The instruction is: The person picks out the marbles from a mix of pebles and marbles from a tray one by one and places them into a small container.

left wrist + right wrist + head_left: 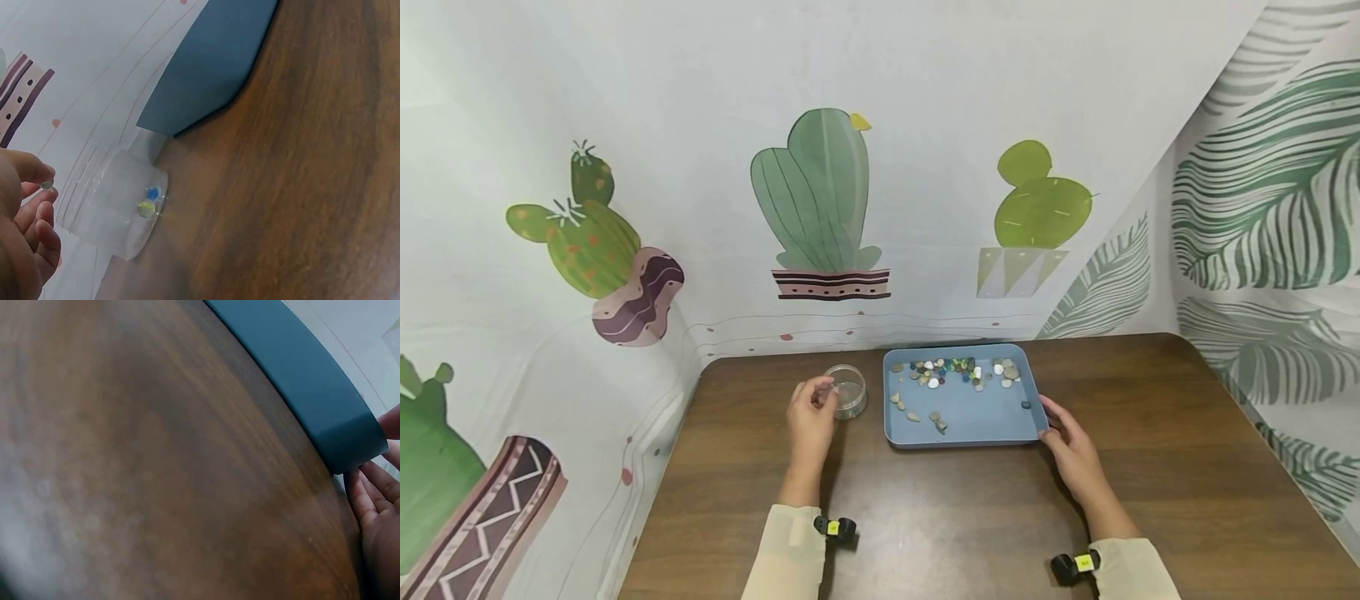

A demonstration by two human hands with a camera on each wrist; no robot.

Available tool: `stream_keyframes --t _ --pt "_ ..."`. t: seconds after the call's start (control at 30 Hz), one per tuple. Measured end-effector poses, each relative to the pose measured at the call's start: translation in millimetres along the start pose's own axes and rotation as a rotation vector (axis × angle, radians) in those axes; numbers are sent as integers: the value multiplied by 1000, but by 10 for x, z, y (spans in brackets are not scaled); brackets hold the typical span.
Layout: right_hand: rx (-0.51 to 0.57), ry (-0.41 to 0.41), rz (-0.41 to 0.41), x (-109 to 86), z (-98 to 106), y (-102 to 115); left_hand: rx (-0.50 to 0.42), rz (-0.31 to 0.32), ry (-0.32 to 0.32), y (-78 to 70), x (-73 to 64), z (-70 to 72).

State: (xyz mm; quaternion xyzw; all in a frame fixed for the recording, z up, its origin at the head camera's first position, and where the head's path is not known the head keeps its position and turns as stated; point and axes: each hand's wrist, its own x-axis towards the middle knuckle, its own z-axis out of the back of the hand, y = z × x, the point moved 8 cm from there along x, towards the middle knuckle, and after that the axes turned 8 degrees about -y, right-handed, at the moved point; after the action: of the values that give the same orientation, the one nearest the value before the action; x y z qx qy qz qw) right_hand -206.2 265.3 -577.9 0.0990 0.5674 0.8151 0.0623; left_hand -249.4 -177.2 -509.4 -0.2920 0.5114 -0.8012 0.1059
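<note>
A small pale stone (47, 185) is pinched between the thumb and fingertips of the left hand (812, 421), at the left of a clear jar's (852, 403) rim; its long axis is too small to be told. The jar is stood upright on the brown table (940, 517), mouth upward, with a blue marble (152, 193) and a yellow marble (146, 208) seen at its bottom. Just right of it, a blue tray (973, 415) is laid flat, its long axis set left to right. The tray's right end is gripped by the right hand (1075, 456) at the near corner. Mixed pebbles (1012, 372) are spread inside, mostly along the far side.
</note>
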Motion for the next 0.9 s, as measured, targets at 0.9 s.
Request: stream_keyframes --t 0.9 --pt "-1 -2 7 13 10 -7 -91 -17 -16 -106 -52 -48"
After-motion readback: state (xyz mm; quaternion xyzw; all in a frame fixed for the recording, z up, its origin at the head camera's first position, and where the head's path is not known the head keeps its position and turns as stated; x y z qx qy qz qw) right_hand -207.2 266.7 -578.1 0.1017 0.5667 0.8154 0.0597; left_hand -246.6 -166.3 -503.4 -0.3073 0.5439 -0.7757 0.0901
